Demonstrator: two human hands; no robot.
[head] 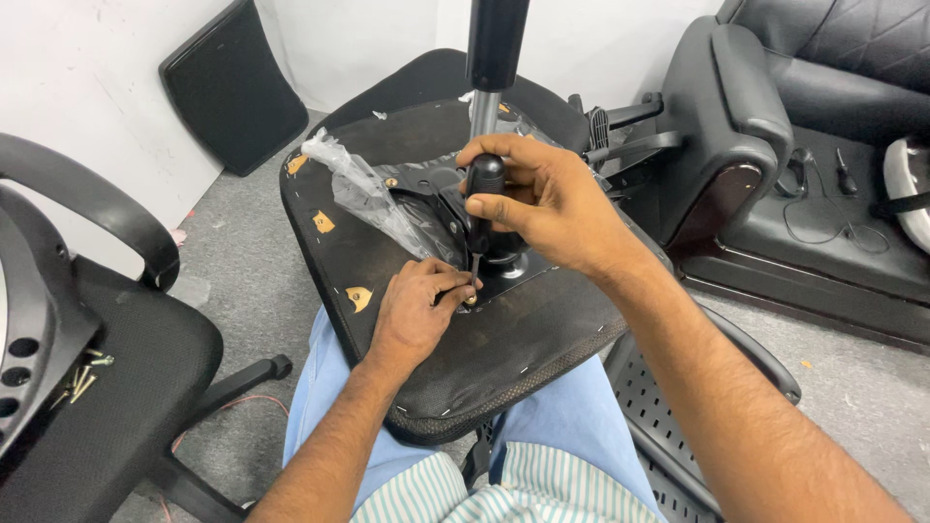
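An upturned black chair seat (504, 339) rests across my lap, its underside facing up. A black metal mechanism plate (426, 189) with a gas-lift column (489, 58) is mounted on it. My right hand (542, 199) grips the black handle of a screwdriver (484, 194), held upright with its tip down at the plate's near edge. My left hand (417, 310) pinches around the screwdriver tip, steadying a screw there. A crumpled clear plastic bag (363, 189) lies on the seat to the left of the plate.
A black office chair (107, 368) stands at left with several loose screws (82, 378) on its seat. A black seat panel (228, 87) leans on the white wall. A black leather armchair (775, 145) is at right, with a second screwdriver (846, 174) on it.
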